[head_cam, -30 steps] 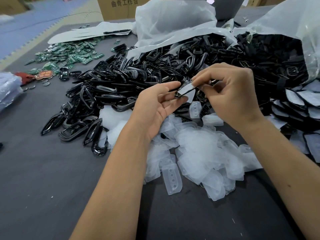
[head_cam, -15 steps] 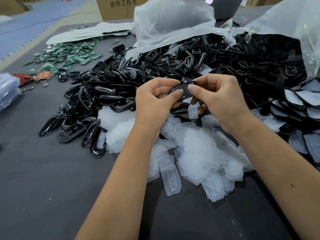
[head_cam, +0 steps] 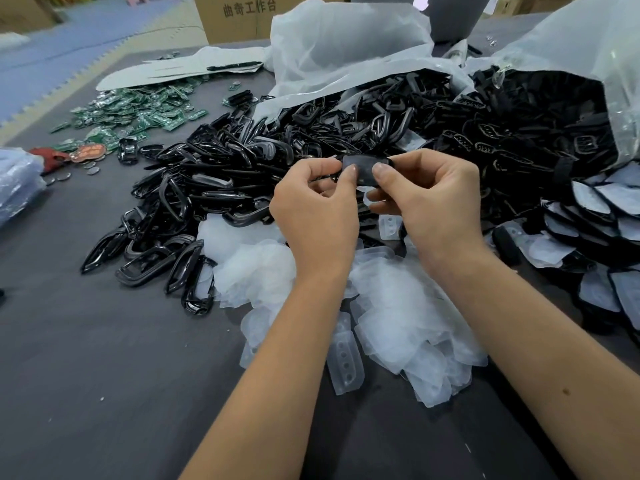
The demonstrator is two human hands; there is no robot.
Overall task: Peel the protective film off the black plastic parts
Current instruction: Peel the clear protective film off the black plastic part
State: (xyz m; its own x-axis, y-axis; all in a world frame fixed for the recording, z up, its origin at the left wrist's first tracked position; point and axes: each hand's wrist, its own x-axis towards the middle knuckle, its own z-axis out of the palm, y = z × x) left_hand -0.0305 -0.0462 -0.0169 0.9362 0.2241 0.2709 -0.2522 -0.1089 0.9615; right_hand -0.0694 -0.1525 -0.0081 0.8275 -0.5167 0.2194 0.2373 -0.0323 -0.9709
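Note:
A small flat black plastic part (head_cam: 363,168) is held up between both hands above the table. My left hand (head_cam: 315,209) pinches its left edge with thumb and fingers. My right hand (head_cam: 433,199) pinches its right edge, thumb on the face. The part's face looks slightly hazy; whether film covers it I cannot tell. Below the hands lies a heap of peeled translucent film pieces (head_cam: 398,306). A large pile of black frame-shaped parts (head_cam: 214,188) spreads to the left and behind.
Black parts with film on them (head_cam: 602,209) are stacked at the right. Two open plastic bags (head_cam: 346,53) of black parts lie at the back. Green circuit boards (head_cam: 138,112) are scattered far left, with a cardboard box (head_cam: 239,15) behind. The table is dark grey (head_cam: 104,375).
Both hands have turned the black part face up and squared it between the thumbs; a second ago the right hand was pulling at something pale on its edge, which is no longer visible.

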